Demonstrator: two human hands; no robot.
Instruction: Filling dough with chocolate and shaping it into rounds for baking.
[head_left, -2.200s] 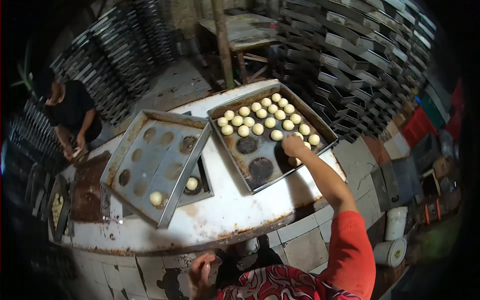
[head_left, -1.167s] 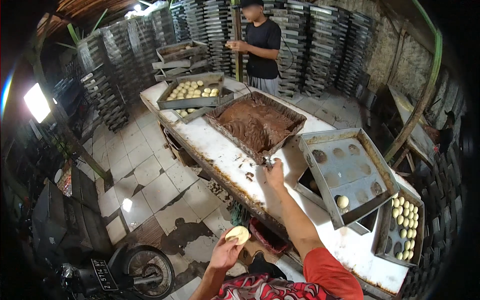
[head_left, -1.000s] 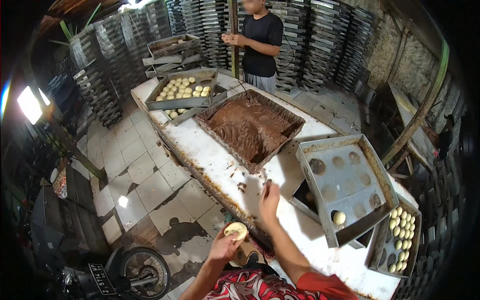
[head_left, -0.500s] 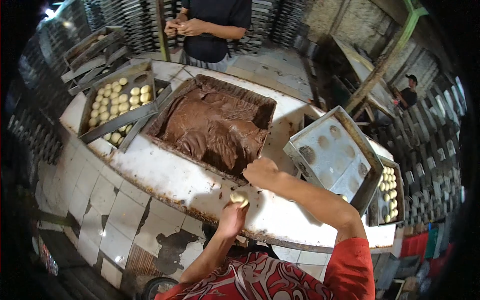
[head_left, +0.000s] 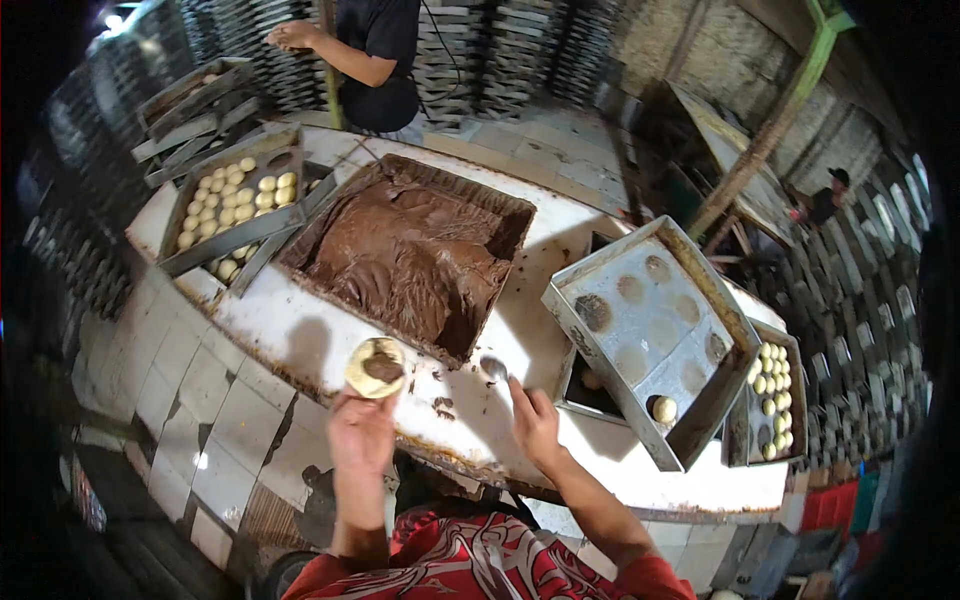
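L hand [head_left: 361, 437] grips dough round [head_left: 358, 373] w/ brown filling [head_left: 384, 364], ctr-left of frame; R hand [head_left: 537, 425] grips spoon [head_left: 494, 369], approx mid-frame. If L tilts too far, filling could slip off.

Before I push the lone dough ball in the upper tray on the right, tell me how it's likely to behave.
The dough ball would probably roll a little, being rounded, until stopped by a raised wall of the tray. It is likely soft and easily dented, since a similar pale dough piece is held flattened in the left hand.
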